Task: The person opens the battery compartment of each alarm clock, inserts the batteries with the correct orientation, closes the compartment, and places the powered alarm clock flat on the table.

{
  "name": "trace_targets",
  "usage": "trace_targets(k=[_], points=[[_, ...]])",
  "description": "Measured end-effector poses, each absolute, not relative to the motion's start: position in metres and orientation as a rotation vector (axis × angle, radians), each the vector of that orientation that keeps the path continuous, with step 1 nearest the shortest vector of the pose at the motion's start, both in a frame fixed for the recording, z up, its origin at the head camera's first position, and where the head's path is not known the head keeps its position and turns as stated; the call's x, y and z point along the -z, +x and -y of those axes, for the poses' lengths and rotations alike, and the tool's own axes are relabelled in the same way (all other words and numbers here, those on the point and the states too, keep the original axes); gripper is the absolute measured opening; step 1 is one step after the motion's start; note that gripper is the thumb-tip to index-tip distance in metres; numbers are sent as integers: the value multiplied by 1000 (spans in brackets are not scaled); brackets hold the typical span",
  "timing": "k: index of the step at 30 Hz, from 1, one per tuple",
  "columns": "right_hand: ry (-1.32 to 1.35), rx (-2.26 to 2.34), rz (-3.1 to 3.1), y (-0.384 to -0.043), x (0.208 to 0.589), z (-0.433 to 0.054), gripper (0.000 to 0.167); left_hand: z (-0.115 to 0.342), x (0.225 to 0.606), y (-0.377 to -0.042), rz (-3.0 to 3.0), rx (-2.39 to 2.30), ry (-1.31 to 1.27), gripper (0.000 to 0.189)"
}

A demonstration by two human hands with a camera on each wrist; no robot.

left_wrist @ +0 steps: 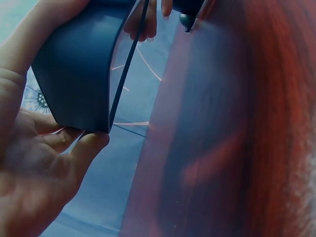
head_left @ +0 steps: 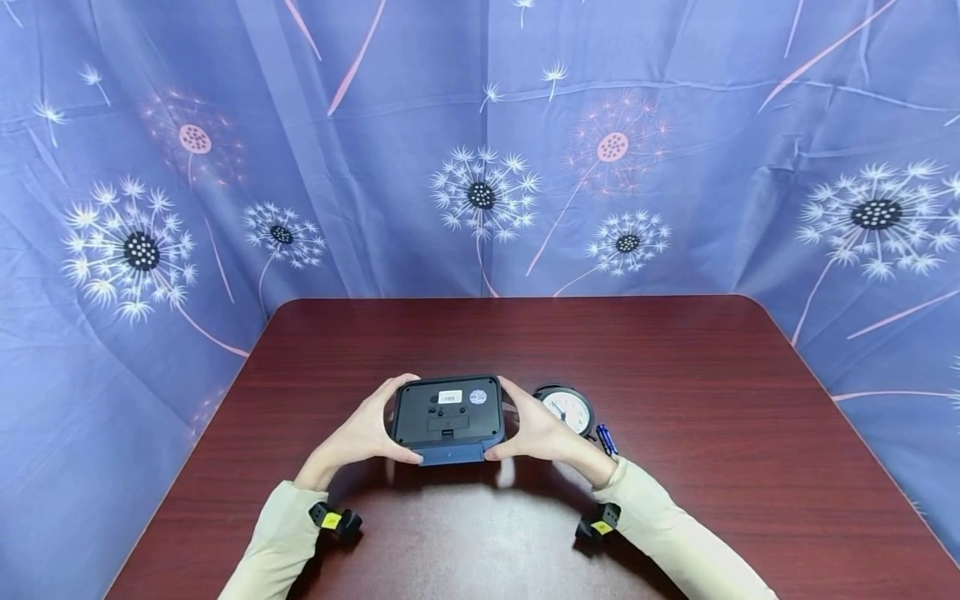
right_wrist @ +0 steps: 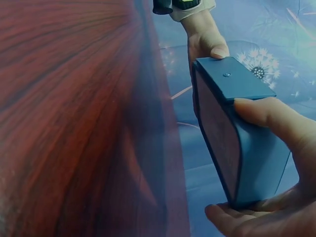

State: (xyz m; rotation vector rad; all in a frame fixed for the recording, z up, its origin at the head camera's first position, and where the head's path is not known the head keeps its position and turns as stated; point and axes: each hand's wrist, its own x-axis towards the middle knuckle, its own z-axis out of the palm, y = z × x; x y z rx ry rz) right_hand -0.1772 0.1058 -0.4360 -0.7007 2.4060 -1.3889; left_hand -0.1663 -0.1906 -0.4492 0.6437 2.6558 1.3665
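Observation:
A black rectangular desk clock [head_left: 448, 417] is held up above the table, its back turned to the head camera. That back carries two stickers, small knobs and a battery cover. My left hand [head_left: 366, 432] grips its left side, with the thumb at the lower edge and fingers at the upper one. On the opposite side my right hand [head_left: 536, 427] grips it the same way. In the right wrist view, the right thumb presses the edge of the clock's flat base [right_wrist: 242, 81]. The clock's glossy front face is seen only edge-on in the left wrist view.
Just right of the right hand, a round black clock [head_left: 570, 414] with a white dial lies on the table. Blue batteries [head_left: 606, 439] lie beside it, near the right forearm. The dark red wooden table [head_left: 660, 350] ends at a blue dandelion-patterned curtain [head_left: 390, 167].

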Motion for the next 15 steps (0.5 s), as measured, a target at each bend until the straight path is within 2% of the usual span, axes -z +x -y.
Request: trace_targets(k=[15], points=[[-785,1745,-2040,-182,440,-106,104,190,448,-166,-2476,-1530,660,108]])
